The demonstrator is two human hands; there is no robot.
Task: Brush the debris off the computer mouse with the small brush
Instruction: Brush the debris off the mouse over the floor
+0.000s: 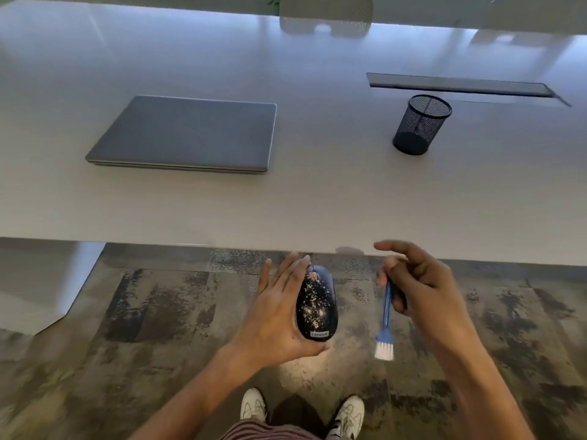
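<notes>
Mouse (317, 303), black and flecked with pale debris, sits in my left hand (279, 315), palm cupping its side, fingers stretched along it, out past the table (317, 201) edge above the floor. Beside it, apart, my right hand (422, 287) pinches the blue small brush (385, 315), white bristles hanging down. On the table lie a closed laptop (187, 134) and a mesh pen cup (419, 123).

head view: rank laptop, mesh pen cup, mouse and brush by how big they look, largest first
1. laptop, closed on the desk, clearly largest.
2. mesh pen cup and mouse: alike in apparent size, and the mouse is nearer the camera, so unranked.
3. brush: long but thin, smallest in area.
</notes>
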